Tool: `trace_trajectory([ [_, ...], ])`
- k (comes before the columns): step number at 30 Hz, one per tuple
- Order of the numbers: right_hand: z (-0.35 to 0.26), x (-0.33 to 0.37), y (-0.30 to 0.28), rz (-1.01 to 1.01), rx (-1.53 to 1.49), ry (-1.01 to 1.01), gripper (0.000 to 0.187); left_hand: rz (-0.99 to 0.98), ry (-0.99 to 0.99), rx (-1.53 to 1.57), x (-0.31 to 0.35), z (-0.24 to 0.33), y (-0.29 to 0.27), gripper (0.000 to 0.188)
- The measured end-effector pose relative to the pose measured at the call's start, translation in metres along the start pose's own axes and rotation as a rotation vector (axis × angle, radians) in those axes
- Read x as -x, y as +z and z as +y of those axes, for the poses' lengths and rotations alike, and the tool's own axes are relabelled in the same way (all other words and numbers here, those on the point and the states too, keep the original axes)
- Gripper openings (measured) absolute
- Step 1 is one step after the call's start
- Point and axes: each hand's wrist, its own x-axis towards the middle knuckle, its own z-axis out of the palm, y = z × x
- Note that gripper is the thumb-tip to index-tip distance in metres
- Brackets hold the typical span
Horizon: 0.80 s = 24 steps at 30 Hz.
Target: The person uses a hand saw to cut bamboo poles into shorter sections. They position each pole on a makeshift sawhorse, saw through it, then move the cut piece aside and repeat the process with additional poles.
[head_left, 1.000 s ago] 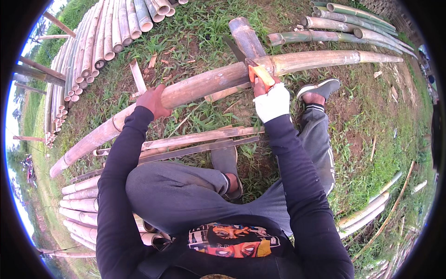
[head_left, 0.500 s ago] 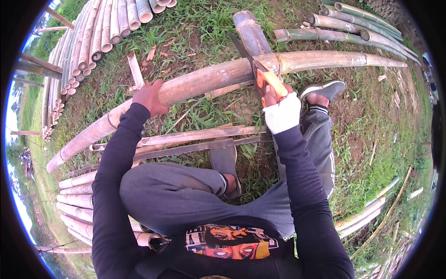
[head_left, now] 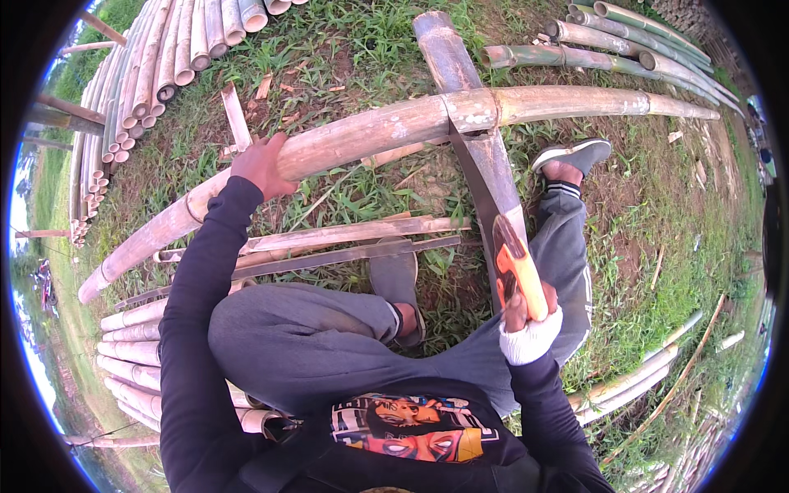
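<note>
Clasping a pole (head_left: 370, 136), left hand (head_left: 264, 167) sits beside bamboo strip (head_left: 235, 117); right hand (head_left: 530, 311) clutches saw (head_left: 523, 275).

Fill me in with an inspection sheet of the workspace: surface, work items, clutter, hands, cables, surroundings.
Surface: grassy ground.
Work items: long bamboo pole crossing over a bamboo crosspiece; orange-handled handsaw, blade pointing toward the pole.
Clutter: split bamboo strips, scattered chips.
Hands: left hand grips the pole; right hand holds the saw handle.
Cables: nothing clearly seen.
Surroundings: stacked bamboo poles, upper left; greenish bamboo poles, upper right.
</note>
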Motion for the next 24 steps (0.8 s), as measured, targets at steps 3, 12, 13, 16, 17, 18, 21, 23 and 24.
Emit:
trace_trajectory([
  [3, 0.027, -0.106, 0.071, -0.003, -0.048, -0.102, 0.024, -0.023, 0.006, 0.027, 0.001, 0.003, -0.004, 0.093],
  [12, 0.007, -0.021, 0.009, -0.021, -0.047, 0.027, 0.019, -0.072, -0.039, -0.01, 0.004, 0.01, -0.015, 0.098],
  [13, 0.001, 0.012, -0.016, -0.055, -0.002, 0.228, 0.027, -0.059, -0.029, -0.003, 0.004, 0.009, -0.013, 0.098],
  [16, -0.001, 0.046, -0.034, -0.037, 0.044, 0.161, 0.026, -0.051, -0.014, -0.006, 0.0, 0.004, -0.006, 0.099],
  [17, 0.005, 0.029, -0.021, -0.015, 0.027, 0.027, 0.025, -0.061, -0.02, -0.009, 0.0, 0.002, -0.004, 0.1],
  [18, 0.007, 0.011, -0.007, -0.028, 0.018, 0.063, 0.024, -0.056, -0.015, -0.002, 0.0, 0.002, -0.002, 0.1],
  [21, 0.03, -0.103, 0.072, -0.004, -0.06, -0.084, 0.024, -0.035, 0.0, 0.023, 0.002, 0.004, -0.003, 0.1],
  [23, 0.035, -0.158, 0.106, -0.019, -0.002, -0.097, 0.031, -0.029, -0.005, 0.009, 0.004, 0.006, -0.01, 0.098],
  [24, 0.038, -0.161, 0.11, -0.024, 0.073, -0.019, 0.033, -0.041, -0.007, -0.002, 0.004, 0.008, -0.013, 0.096],
])
